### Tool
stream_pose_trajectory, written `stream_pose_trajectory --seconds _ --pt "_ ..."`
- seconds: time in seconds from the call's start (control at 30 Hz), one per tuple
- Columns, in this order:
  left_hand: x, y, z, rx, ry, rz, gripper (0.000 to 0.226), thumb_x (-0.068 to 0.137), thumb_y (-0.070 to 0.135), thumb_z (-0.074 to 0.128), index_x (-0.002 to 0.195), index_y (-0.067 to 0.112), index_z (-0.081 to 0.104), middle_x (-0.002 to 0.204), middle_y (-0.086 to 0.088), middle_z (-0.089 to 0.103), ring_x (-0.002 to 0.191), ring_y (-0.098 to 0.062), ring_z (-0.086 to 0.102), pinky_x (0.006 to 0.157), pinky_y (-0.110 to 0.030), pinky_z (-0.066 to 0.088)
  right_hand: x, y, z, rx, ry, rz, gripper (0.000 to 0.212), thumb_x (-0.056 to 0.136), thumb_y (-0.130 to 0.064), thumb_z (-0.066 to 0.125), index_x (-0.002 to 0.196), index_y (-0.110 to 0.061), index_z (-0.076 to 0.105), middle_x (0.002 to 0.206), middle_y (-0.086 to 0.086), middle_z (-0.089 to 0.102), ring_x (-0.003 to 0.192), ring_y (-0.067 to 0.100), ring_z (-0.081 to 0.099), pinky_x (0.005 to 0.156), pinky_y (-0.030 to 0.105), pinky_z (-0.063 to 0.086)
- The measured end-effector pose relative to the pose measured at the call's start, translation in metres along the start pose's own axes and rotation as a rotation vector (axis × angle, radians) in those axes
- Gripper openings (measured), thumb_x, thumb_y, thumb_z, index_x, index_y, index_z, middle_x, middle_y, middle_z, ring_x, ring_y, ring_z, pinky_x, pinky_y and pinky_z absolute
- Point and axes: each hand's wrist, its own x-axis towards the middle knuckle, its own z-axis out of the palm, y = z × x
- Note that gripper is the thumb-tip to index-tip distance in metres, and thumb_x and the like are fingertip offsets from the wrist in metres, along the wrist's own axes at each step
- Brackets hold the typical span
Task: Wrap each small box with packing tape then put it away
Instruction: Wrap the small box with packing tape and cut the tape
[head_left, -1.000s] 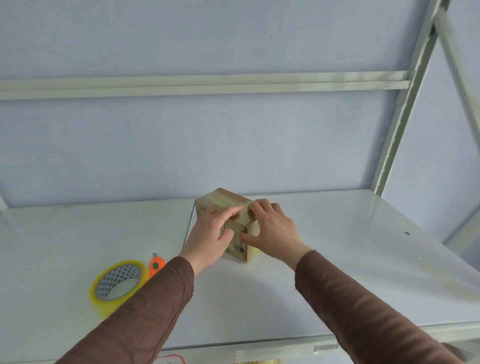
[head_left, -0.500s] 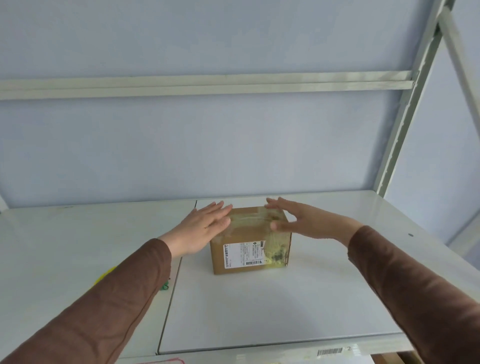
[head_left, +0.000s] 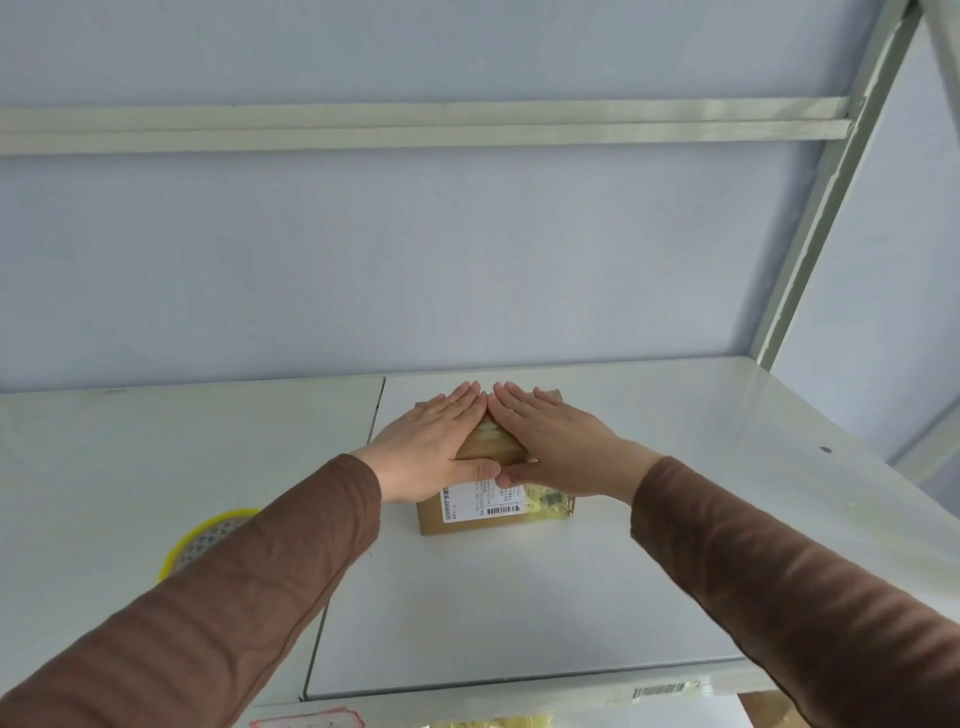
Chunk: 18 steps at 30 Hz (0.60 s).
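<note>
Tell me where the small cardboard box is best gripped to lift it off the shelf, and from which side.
Probably by its two short end faces, one hand from each side. The box sits flat, its labelled long face towards the camera, with bare shelf on both sides. The left hand and right hand lie flat on its top and need only slide outward and down.

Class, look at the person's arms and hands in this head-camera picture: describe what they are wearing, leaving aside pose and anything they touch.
Both arms are covered by long brown sleeves of a soft, knit-looking fabric, plain and unmarked, ending at the wrists. The left hand and right hand are bare: no gloves, and no watch or bracelet shows. A ring cannot be ruled out on the left hand; the picture is too blurred.
</note>
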Motion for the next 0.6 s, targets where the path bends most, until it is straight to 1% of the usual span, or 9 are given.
stream_pose_trajectory --seconds 0.13,0.2,0.27,0.3,0.37,0.4,0.47,0.53,0.6 --pt "-0.007 0.002 0.000 -0.248 0.151 0.008 0.103 0.086 0.076 0.051 0.165 0.026 0.007 0.172 0.008 -0.003 0.154 -0.002 -0.014 0.128 -0.034 -0.004 -0.005 0.002 -0.006 0.195 0.056 -0.011 0.108 0.087 -0.062 0.069 0.165 -0.018 0.008 0.172 -0.001 0.008 0.157 0.009 0.000 0.127 0.031 -0.005" --pt "-0.017 -0.001 0.001 -0.686 0.283 -0.037 0.100 0.082 0.076 0.062 0.162 0.042 0.011 0.169 0.022 -0.004 0.152 0.006 -0.016 0.125 -0.032 -0.004 -0.013 0.008 -0.011 0.635 0.172 0.062 0.109 0.077 -0.065 0.077 0.163 -0.031 0.019 0.169 -0.010 0.016 0.155 0.001 0.008 0.128 0.032 0.006" --pt "-0.025 -0.004 0.005 -1.107 0.406 -0.192 0.098 0.079 0.079 0.062 0.159 0.051 0.012 0.166 0.029 0.001 0.153 0.006 -0.005 0.121 -0.031 0.004 -0.023 0.020 -0.009 1.064 0.368 0.230 0.105 0.069 -0.075 0.076 0.158 -0.044 0.029 0.164 -0.021 0.027 0.150 -0.003 0.022 0.122 0.028 0.020" --pt "-0.026 -0.005 0.009 -1.269 0.437 -0.304 0.099 0.079 0.079 0.062 0.160 0.049 0.013 0.167 0.026 0.005 0.154 0.003 0.002 0.121 -0.031 0.007 -0.027 0.025 -0.005 1.229 0.420 0.335 0.108 0.065 -0.081 0.074 0.157 -0.043 0.032 0.162 -0.022 0.032 0.149 -0.001 0.027 0.120 0.031 0.023" --pt "-0.028 -0.004 0.017 -1.581 0.412 -0.471 0.094 0.081 0.075 0.063 0.160 0.035 0.030 0.169 0.012 0.019 0.155 -0.008 0.018 0.127 -0.036 0.012 -0.033 0.033 0.008 1.472 0.348 0.501 0.115 0.063 -0.089 0.068 0.159 -0.036 0.032 0.162 -0.015 0.034 0.149 0.009 0.032 0.122 0.040 0.024" --pt "-0.027 -0.004 0.022 -1.711 0.375 -0.494 0.083 0.083 0.072 0.063 0.152 0.029 0.048 0.164 0.003 0.034 0.150 -0.014 0.035 0.125 -0.037 0.023 -0.033 0.035 0.016 1.538 0.276 0.544 0.110 0.068 -0.088 0.063 0.159 -0.033 0.033 0.163 -0.012 0.033 0.149 0.012 0.032 0.123 0.043 0.022" --pt "-0.029 0.004 0.027 -1.857 0.292 -0.457 0.060 0.086 0.070 0.061 0.124 0.024 0.073 0.138 -0.008 0.066 0.123 -0.022 0.066 0.102 -0.036 0.051 -0.030 0.030 0.031 1.603 0.187 0.548 0.089 0.080 -0.082 0.057 0.153 -0.032 0.044 0.161 -0.010 0.039 0.148 0.012 0.035 0.126 0.047 0.016" --pt "-0.026 0.014 0.030 -1.905 0.278 -0.452 0.056 0.089 0.065 0.063 0.124 0.022 0.074 0.125 -0.011 0.073 0.112 -0.027 0.072 0.088 -0.038 0.058 -0.025 0.021 0.040 1.700 0.215 0.483 0.070 0.089 -0.073 0.057 0.144 -0.029 0.056 0.147 -0.005 0.058 0.139 0.016 0.051 0.120 0.048 0.034" --pt "-0.023 0.020 0.031 -1.925 0.307 -0.495 0.053 0.093 0.053 0.065 0.137 0.022 0.065 0.125 -0.012 0.072 0.109 -0.029 0.072 0.084 -0.041 0.060 -0.021 0.008 0.042 1.793 0.281 0.463 0.054 0.100 -0.057 0.053 0.139 -0.020 0.060 0.131 0.006 0.070 0.120 0.025 0.068 0.094 0.043 0.058"
